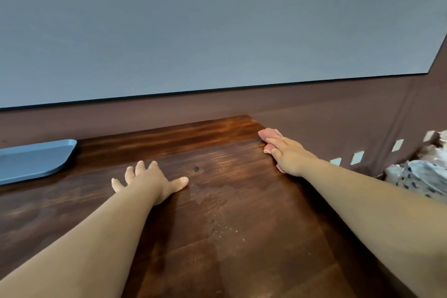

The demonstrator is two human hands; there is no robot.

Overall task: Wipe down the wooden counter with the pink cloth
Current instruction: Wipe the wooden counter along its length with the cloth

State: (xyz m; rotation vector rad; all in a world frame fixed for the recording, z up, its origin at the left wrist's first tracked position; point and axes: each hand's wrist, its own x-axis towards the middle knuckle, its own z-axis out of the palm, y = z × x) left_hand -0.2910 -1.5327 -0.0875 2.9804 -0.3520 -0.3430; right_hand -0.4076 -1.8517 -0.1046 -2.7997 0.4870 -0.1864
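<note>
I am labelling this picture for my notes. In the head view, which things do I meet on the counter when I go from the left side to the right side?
blue tray → left hand → wet droplets → pink cloth under the right hand → spotted fabric past the counter edge.

Pink cloth (269,136) — bunched at the dark wooden counter (217,213)'s right edge.

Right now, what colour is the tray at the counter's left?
Light blue. The tray lies flat at the left edge of the head view.
</note>
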